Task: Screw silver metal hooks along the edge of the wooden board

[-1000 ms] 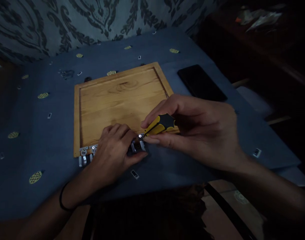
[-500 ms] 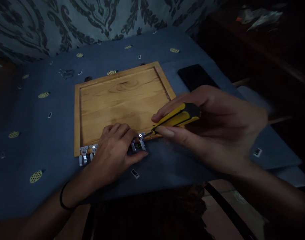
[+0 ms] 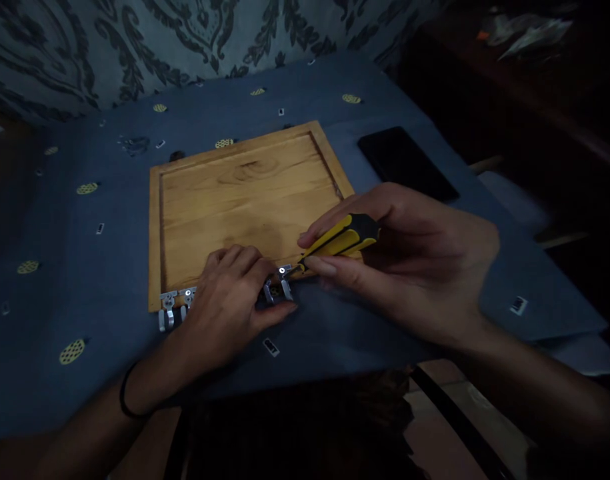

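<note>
A framed wooden board (image 3: 245,200) lies on the table, with a metal hook rail (image 3: 169,300) along its near edge. My left hand (image 3: 229,287) is closed over the middle of the rail, fingers on the board and thumb below the edge, hiding part of the rail. My right hand (image 3: 415,253) grips a yellow and black screwdriver (image 3: 339,239) between thumb and fingers. The screwdriver slants down to the left, its short shaft reaching the right end of the rail by a bright screw (image 3: 282,271). Whether the tip touches a screw cannot be made out.
A black phone (image 3: 405,163) lies right of the board on the blue patterned tablecloth (image 3: 119,267). Behind the table hangs patterned fabric (image 3: 185,40). A clear plastic bag (image 3: 529,37) sits on a dark surface at the upper right.
My right hand has shifted a little left and turned with the screwdriver, so more of the phone shows. My left hand and the board stay in place.
</note>
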